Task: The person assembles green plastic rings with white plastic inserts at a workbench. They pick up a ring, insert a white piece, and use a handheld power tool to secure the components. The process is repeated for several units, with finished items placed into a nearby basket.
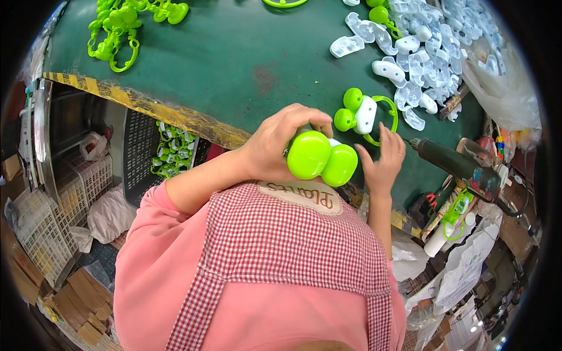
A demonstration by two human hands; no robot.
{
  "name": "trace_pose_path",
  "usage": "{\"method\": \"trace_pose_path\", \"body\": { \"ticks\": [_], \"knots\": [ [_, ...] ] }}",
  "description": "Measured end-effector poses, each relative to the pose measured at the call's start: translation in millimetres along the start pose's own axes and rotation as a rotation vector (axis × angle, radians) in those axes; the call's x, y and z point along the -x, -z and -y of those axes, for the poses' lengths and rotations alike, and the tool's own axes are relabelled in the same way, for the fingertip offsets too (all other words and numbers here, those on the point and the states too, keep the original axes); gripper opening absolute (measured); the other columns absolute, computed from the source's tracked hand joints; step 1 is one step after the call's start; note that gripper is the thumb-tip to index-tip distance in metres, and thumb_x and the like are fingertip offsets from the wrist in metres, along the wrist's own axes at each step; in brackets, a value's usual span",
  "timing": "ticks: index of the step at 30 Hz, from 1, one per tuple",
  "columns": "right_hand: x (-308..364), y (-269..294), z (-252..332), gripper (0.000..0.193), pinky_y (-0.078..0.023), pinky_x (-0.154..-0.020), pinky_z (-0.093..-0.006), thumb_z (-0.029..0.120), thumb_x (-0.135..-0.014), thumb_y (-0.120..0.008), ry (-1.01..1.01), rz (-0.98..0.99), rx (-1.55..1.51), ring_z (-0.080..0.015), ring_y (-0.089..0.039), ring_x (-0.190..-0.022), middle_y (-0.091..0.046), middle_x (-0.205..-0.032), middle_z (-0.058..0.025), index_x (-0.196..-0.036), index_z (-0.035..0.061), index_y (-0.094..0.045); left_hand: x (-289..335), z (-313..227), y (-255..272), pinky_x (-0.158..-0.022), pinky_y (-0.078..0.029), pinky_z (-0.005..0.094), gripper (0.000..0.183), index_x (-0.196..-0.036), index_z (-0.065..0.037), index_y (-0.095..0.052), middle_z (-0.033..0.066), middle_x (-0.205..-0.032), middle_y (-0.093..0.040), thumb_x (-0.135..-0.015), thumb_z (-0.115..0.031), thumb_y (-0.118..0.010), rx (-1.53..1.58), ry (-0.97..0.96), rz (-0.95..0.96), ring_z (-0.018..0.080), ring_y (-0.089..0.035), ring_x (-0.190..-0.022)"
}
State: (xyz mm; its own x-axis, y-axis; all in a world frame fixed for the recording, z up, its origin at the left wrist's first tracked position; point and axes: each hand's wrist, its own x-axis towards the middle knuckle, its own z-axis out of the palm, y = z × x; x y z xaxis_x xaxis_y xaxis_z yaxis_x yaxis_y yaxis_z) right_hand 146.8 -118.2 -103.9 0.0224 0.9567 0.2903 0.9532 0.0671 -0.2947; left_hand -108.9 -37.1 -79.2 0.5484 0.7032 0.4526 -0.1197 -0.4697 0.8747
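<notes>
A bright green plastic piece [309,155] with two rounded lobes is held in my left hand [275,143], raised in front of my chest. A bit of white shows behind it; the fingers hide the rest. To its right, my right hand [384,158] is slightly blurred, thumb and fingers apart, with nothing visible in it. Just beyond those fingertips lies a green ring-shaped piece [393,108] with two round knobs and a white oval part [366,115] on it. A dark power screwdriver [451,161] points its tip toward my right hand.
White plastic shells [421,64] are heaped at the far right of the green table [222,64], beside a clear plastic bag [503,88]. Green pieces [120,26] lie at the far left. Below the striped edge [146,108], a dark crate [137,152] holds more green parts.
</notes>
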Motion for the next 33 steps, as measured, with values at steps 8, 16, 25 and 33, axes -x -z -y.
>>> {"method": "trace_pose_path", "body": {
  "ticks": [8, 16, 25, 33],
  "knots": [
    [11, -7, 17, 0.021, -0.045, -0.075, -0.0269, 0.002, -0.084, -0.07, -0.448, 0.053, -1.11, -0.0149, -0.059, -0.085, -0.067, -0.091, -0.008, -0.102, -0.0061, -0.065, -3, -8, 2, -0.085, -0.049, 0.0369, 0.057, -0.104, -0.007, -0.06, 0.0135, -0.118, -0.055, -0.054, -0.014, -0.087, 0.117, 0.203, 0.177, 0.0283, -0.059, -0.096],
    [-6, -12, 56, 0.024, -0.052, -0.081, -0.0336, 0.008, -0.079, -0.075, -0.496, 0.203, -1.349, -0.0224, -0.066, -0.095, -0.069, -0.101, -0.0106, -0.101, -0.0005, -0.068, 1, -17, 0, -0.081, -0.052, 0.04, 0.05, -0.097, -0.01, -0.064, 0.0181, -0.137, -0.039, -0.055, -0.02, -0.089, 0.176, 0.185, 0.161, 0.025, -0.059, -0.091],
    [-70, -36, 109, 0.023, -0.051, -0.089, -0.0427, 0.005, -0.07, -0.074, 0.378, 0.15, -0.936, -0.0353, -0.064, -0.099, -0.068, -0.101, -0.014, -0.092, 0.0005, -0.069, 41, -30, 37, -0.094, -0.046, 0.0428, 0.058, -0.114, -0.008, -0.063, 0.0219, -0.131, -0.049, -0.061, -0.019, -0.085, 0.008, 0.173, -0.014, 0.0387, -0.052, -0.115],
    [-103, -54, 174, 0.023, -0.056, -0.08, -0.0431, 0.006, -0.062, -0.07, 0.87, 0.007, -0.86, -0.0321, -0.063, -0.096, -0.065, -0.093, -0.0127, -0.082, -0.0006, -0.063, 94, -57, 85, -0.095, -0.043, 0.0452, 0.046, -0.108, -0.009, -0.067, 0.0103, -0.116, -0.063, -0.067, -0.023, -0.082, -0.397, 0.176, -0.071, 0.0327, -0.058, -0.11]
  ]
}}
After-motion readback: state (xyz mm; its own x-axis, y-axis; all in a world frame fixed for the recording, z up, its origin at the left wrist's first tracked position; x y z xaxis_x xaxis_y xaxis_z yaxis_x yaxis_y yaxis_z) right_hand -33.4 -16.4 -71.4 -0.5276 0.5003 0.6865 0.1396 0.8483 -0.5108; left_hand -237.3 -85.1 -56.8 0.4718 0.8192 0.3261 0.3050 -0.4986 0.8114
